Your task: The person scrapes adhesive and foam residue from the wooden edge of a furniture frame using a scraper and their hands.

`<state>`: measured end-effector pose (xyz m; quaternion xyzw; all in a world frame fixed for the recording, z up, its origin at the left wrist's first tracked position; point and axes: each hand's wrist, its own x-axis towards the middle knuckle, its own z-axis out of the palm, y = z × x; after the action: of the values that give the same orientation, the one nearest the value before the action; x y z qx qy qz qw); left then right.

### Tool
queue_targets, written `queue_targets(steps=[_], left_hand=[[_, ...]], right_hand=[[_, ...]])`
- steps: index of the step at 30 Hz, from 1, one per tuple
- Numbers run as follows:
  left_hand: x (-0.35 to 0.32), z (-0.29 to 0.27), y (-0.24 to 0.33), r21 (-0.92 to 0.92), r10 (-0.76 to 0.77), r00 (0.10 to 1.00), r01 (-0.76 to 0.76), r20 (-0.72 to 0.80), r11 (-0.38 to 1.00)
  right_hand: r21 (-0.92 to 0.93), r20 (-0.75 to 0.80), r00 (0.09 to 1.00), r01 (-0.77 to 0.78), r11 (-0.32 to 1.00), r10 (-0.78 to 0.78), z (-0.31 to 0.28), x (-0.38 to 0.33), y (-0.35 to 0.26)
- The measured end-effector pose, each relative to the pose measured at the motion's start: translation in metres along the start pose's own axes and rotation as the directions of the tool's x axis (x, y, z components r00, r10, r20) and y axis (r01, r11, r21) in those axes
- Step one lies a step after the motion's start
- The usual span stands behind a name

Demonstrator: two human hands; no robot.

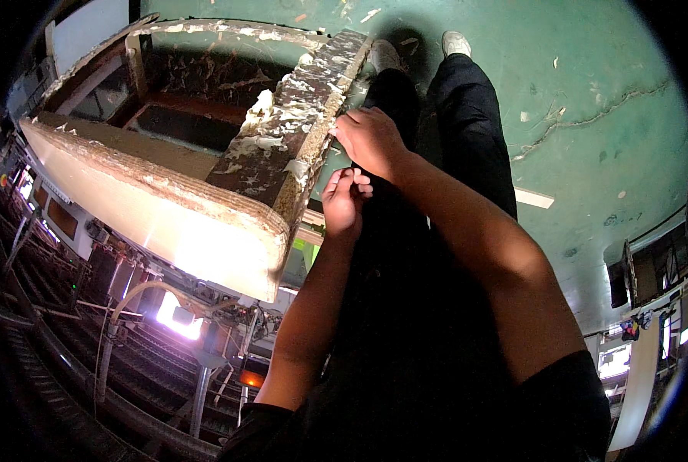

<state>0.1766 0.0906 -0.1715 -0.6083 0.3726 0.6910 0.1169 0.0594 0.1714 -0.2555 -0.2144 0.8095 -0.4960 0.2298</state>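
A dark wooden frame (282,146), crusted with peeling white scraps (261,108), stands on the green floor in front of me. My right hand (371,138) rests against the frame's right edge with its fingers curled down onto the crust; what the fingertips pinch is hidden. Just below it, my left hand (342,204) hovers beside the frame's near corner with its fingertips drawn together. I cannot make out anything between them. My legs in dark trousers (467,131) and pale shoes (456,41) stand right of the frame.
A pale, brightly lit board (167,223) forms the frame's near side. White flakes and a pale strip (534,199) lie on the cracked green floor (606,115). Machinery with pipes and cables (128,362) fills the lower left.
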Motion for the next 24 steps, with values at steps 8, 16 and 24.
queue_targets(steps=[8,16,24], left_hand=[[0.002,0.001,-0.002,0.013,-0.016,1.0,0.016,-0.02,1.0],[0.002,-0.005,0.002,-0.002,0.001,1.0,-0.001,-0.027,1.0],[0.003,-0.007,-0.003,-0.051,-0.021,0.999,0.019,-0.039,0.999]], right_hand=[[0.078,0.015,1.0,-0.01,0.997,0.009,-0.006,0.001,0.001],[0.373,0.376,0.809,-0.578,0.726,0.451,-0.008,0.01,0.004],[0.507,0.857,0.455,-0.664,-0.55,0.242,0.014,0.009,-0.006]])
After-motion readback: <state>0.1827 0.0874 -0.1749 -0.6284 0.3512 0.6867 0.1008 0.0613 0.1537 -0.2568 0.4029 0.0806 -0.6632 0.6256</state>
